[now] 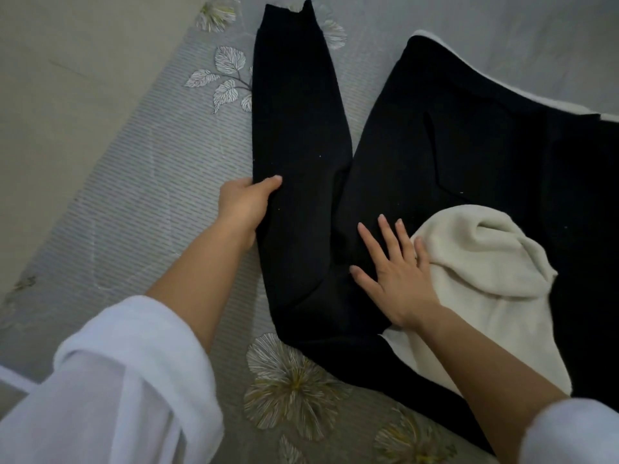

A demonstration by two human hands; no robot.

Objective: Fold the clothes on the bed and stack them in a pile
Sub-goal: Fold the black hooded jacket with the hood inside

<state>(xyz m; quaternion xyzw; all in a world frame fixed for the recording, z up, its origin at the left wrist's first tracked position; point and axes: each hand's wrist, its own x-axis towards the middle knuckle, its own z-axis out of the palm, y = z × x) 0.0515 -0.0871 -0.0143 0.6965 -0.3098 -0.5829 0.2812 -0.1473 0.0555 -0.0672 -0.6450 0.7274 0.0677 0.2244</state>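
Overlapping black garment [469, 145]: cream hood [485, 262] (R hand [398, 283] touching).

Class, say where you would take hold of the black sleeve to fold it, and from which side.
Grip the sleeve at its outer left edge, mid-length, from the left: it lies flat, that edge is free, and the right hand pins the body.

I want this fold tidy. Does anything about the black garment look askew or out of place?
Yes. The cream-lined hood lies bunched on the black garment instead of flat, beside the flat right hand. The sleeve, gripped by the left hand, splays away from the body.
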